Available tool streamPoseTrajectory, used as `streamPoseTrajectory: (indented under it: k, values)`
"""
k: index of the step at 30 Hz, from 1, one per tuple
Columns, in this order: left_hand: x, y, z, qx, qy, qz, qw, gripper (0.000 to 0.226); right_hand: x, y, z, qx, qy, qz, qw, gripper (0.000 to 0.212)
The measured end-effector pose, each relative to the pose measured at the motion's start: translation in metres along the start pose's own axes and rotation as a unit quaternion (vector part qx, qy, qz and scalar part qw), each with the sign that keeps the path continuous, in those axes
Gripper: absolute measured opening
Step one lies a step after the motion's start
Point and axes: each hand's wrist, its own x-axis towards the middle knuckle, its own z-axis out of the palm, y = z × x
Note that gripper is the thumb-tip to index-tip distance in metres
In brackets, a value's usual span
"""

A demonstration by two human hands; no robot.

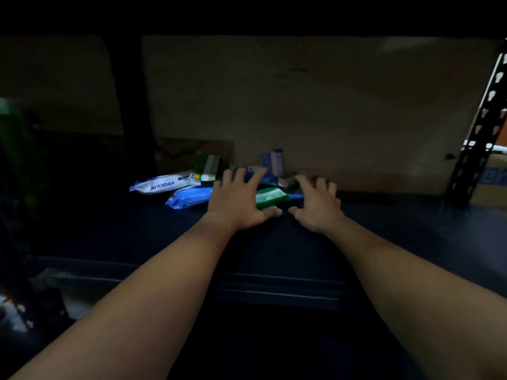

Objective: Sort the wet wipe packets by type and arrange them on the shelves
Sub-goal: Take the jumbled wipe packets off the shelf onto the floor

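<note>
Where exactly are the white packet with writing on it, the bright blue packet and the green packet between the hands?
white packet (162, 183), head view, on its printed front.
bright blue packet (189, 197), head view, on its top face.
green packet (270, 197), head view, on its top face.

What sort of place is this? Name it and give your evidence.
Probably a storeroom or stockroom: a slotted metal rack upright, a cardboard box behind it, and wet wipe packets heaped on a dark shelf.
</note>
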Motion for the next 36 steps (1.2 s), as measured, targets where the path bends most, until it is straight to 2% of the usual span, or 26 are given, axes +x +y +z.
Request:
streamPoseTrajectory:
  k: [5, 7, 9, 11, 16, 20, 23, 26, 28, 32, 36]
  values:
    - [0.033, -0.011, 0.002, -0.002, -0.068, 0.003, 0.998, 0.109, 0.041, 0.02, 0.007, -0.001, -0.085, -0.011, 0.996, 0.079]
    - [0.038, -0.013, 0.008, -0.014, -0.073, 0.003, 0.997, 0.107, 0.05, 0.025, 0.012, 0.018, -0.106, -0.031, 0.994, 0.077]
    - [0.04, -0.015, 0.014, -0.029, -0.056, 0.011, 0.998, 0.104, 0.054, 0.027, 0.012, 0.032, -0.117, -0.045, 0.992, 0.087]
    - [0.041, -0.016, 0.015, -0.048, -0.039, 0.025, 0.998, 0.101, 0.058, 0.029, 0.012, 0.03, -0.097, -0.039, 0.994, 0.101]
    - [0.044, -0.018, 0.015, -0.067, -0.053, 0.061, 0.994, 0.088, 0.06, 0.036, 0.013, 0.012, -0.081, -0.028, 0.996, 0.066]
    - [0.046, -0.016, 0.017, -0.018, -0.031, 0.123, 0.992, 0.077, 0.056, 0.036, 0.013, -0.007, -0.054, -0.038, 0.998, 0.061]
    - [0.046, -0.013, 0.016, -0.002, 0.017, 0.183, 0.983, 0.061, 0.053, 0.036, 0.013, -0.034, -0.023, -0.058, 0.997, 0.055]
    - [0.044, -0.009, 0.017, -0.007, 0.057, 0.207, 0.977, 0.052, 0.05, 0.035, 0.012, -0.065, 0.005, -0.062, 0.996, 0.048]
    - [0.044, -0.007, 0.019, 0.007, 0.059, 0.205, 0.977, 0.055, 0.047, 0.033, 0.011, -0.079, 0.03, -0.068, 0.994, 0.048]
    - [0.038, 0.004, 0.021, 0.068, 0.079, 0.193, 0.976, 0.08, 0.039, 0.032, 0.01, -0.117, 0.082, -0.08, 0.986, 0.057]
    - [0.028, 0.008, 0.011, 0.055, 0.108, 0.167, 0.979, 0.084, 0.026, 0.029, -0.001, -0.126, 0.124, -0.042, 0.983, 0.053]
